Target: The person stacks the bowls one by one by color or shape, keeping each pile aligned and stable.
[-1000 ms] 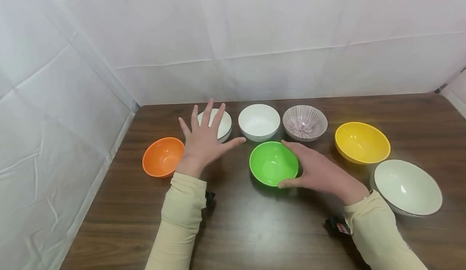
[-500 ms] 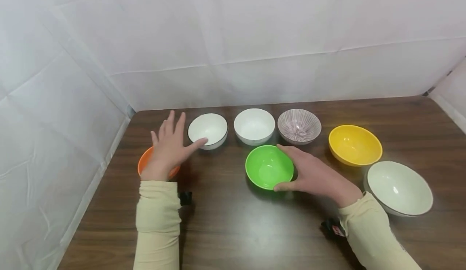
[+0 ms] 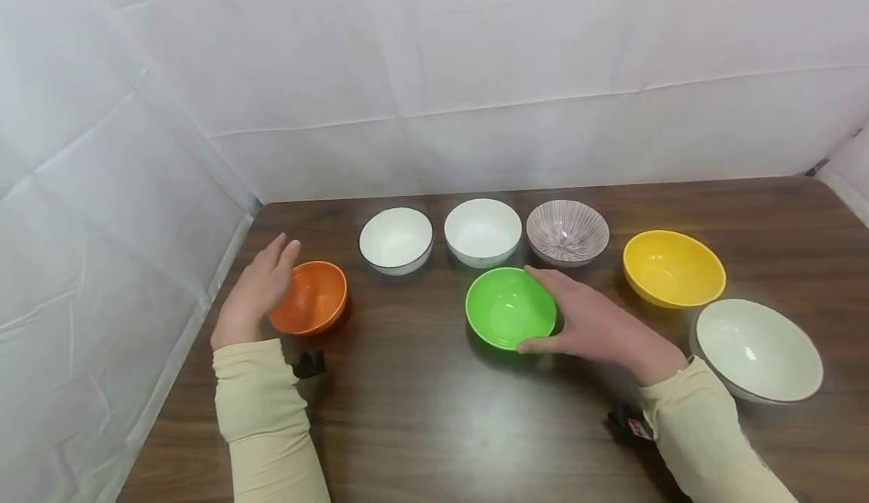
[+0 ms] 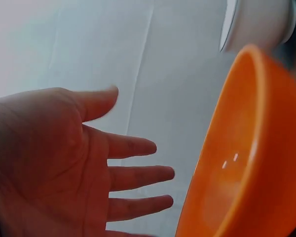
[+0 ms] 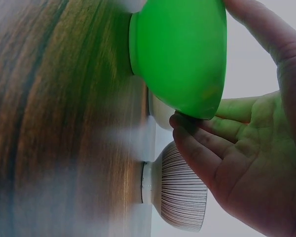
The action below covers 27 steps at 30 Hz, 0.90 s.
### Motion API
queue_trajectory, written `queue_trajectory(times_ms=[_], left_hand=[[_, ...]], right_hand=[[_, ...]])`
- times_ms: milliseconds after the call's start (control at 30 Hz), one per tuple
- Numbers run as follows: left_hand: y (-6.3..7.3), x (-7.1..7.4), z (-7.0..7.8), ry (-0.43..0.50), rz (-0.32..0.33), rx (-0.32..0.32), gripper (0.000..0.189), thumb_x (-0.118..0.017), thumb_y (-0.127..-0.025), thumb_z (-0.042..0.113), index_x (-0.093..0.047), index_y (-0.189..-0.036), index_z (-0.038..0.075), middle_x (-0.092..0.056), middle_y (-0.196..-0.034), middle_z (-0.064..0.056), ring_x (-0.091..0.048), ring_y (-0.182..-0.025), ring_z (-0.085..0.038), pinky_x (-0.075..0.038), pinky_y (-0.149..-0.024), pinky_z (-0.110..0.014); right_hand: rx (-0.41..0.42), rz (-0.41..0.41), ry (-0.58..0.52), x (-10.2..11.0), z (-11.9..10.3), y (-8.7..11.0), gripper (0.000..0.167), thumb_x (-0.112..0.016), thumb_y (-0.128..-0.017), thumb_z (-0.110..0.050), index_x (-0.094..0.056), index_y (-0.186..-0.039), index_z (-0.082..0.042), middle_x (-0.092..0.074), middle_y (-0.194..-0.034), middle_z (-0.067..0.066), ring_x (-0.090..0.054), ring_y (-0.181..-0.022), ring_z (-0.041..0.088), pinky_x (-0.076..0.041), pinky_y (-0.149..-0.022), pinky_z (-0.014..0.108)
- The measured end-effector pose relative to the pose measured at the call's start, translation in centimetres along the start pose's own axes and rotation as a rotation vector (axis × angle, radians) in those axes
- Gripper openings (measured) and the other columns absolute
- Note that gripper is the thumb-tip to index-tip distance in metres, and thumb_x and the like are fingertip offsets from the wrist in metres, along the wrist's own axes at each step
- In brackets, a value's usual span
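At the left of the head view, my left hand (image 3: 254, 292) hovers at the left side of an orange bowl (image 3: 315, 298). Its fingers are extended, and in the left wrist view a gap separates the fingertips from the orange bowl (image 4: 281, 148). My right hand (image 3: 604, 322) holds a green bowl (image 3: 509, 308) by its right side, thumb at the near rim and fingers at the far rim. In the right wrist view, fingertips touch the side of the green bowl (image 5: 182, 49), whose foot is on or very near the wood.
Behind the green bowl stand a dark-rimmed white bowl (image 3: 397, 239), a plain white bowl (image 3: 483, 230) and a striped bowl (image 3: 569, 230). To the right are a yellow bowl (image 3: 674, 268) and a large pale bowl (image 3: 759, 348). White sheeting (image 3: 434, 73) borders the brown table (image 3: 434, 435).
My left hand has moved left and lower, from in front of the dark-rimmed white bowl, across the orange bowl, to its left side. The right hand stays at the green bowl.
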<state>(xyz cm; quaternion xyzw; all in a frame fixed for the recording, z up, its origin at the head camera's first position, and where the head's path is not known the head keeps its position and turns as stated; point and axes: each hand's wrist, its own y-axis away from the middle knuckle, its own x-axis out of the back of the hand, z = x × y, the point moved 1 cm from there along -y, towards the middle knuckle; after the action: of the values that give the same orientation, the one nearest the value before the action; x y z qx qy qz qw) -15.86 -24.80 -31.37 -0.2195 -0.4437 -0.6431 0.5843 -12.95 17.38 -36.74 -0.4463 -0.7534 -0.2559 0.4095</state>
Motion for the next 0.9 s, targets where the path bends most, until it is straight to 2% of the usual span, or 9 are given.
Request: queue_trajectory(times_ms=[100, 200, 300, 400, 667, 767, 900], left_hand=[[0.1, 0.3, -1.0, 0.043, 0.019, 0.043, 0.068, -0.014, -0.107, 0.050, -0.007, -0.161, 0.009, -0.010, -0.165, -0.024, -0.011, -0.150, -0.050, -0.015, -0.119, -0.069], [0.2, 0.6, -1.9, 0.086, 0.019, 0.036, 0.061, -0.017, -0.109, 0.041, -0.014, -0.160, 0.008, -0.020, -0.162, -0.026, -0.019, -0.148, -0.050, -0.021, -0.118, -0.069], [0.3, 0.7, -2.6, 0.157, -0.015, 0.011, 0.055, -0.021, -0.110, 0.031, -0.018, -0.159, 0.005, -0.027, -0.159, -0.028, -0.027, -0.146, -0.049, -0.027, -0.117, -0.066], [0.3, 0.6, -3.3, 0.212, -0.053, 0.013, 0.052, -0.024, -0.110, 0.025, -0.019, -0.159, 0.006, -0.029, -0.159, -0.027, -0.031, -0.145, -0.048, -0.030, -0.116, -0.065], [0.0, -0.1, -4.4, 0.254, -0.116, 0.056, 0.050, -0.027, -0.109, 0.020, -0.025, -0.158, 0.009, -0.030, -0.159, -0.028, -0.037, -0.140, -0.047, -0.033, -0.115, -0.064], [-0.1, -0.1, -4.6, 0.253, -0.118, 0.052, 0.049, -0.028, -0.109, 0.017, -0.029, -0.157, 0.007, -0.029, -0.159, -0.028, -0.038, -0.139, -0.047, -0.037, -0.113, -0.062], [-0.1, -0.1, -4.7, 0.235, -0.095, 0.040, 0.048, -0.032, -0.107, 0.016, -0.035, -0.154, 0.007, -0.035, -0.157, -0.027, -0.043, -0.136, -0.045, -0.044, -0.110, -0.059]], right_hand=[[-0.010, -0.002, 0.012, 0.1, 0.1, 0.1, 0.108, -0.084, -0.072, -0.054, -0.035, -0.152, -0.001, -0.048, -0.149, 0.018, -0.055, -0.127, 0.036, -0.049, -0.104, 0.058], [-0.007, -0.004, 0.010, 0.2, 0.1, 0.2, 0.108, -0.084, -0.072, -0.055, -0.035, -0.152, 0.000, -0.048, -0.148, 0.019, -0.055, -0.126, 0.036, -0.049, -0.103, 0.058], [0.000, -0.003, 0.004, 0.2, 0.0, 0.1, 0.109, -0.083, -0.072, -0.056, -0.035, -0.151, 0.000, -0.048, -0.148, 0.019, -0.056, -0.126, 0.035, -0.049, -0.104, 0.058], [0.006, -0.001, -0.005, 0.2, -0.1, 0.0, 0.108, -0.083, -0.072, -0.056, -0.035, -0.151, 0.000, -0.048, -0.148, 0.019, -0.056, -0.126, 0.035, -0.048, -0.104, 0.058], [0.007, -0.002, -0.030, 0.1, -0.3, 0.3, 0.108, -0.083, -0.072, -0.055, -0.036, -0.151, 0.002, -0.047, -0.149, 0.020, -0.055, -0.127, 0.036, -0.047, -0.106, 0.058], [0.011, 0.002, -0.032, 0.1, -0.3, 0.3, 0.108, -0.083, -0.073, -0.055, -0.035, -0.151, 0.002, -0.047, -0.149, 0.021, -0.055, -0.127, 0.037, -0.047, -0.106, 0.059], [0.015, 0.005, -0.027, 0.1, -0.3, 0.1, 0.108, -0.083, -0.073, -0.054, -0.035, -0.151, 0.002, -0.046, -0.149, 0.021, -0.055, -0.127, 0.037, -0.047, -0.105, 0.059]])
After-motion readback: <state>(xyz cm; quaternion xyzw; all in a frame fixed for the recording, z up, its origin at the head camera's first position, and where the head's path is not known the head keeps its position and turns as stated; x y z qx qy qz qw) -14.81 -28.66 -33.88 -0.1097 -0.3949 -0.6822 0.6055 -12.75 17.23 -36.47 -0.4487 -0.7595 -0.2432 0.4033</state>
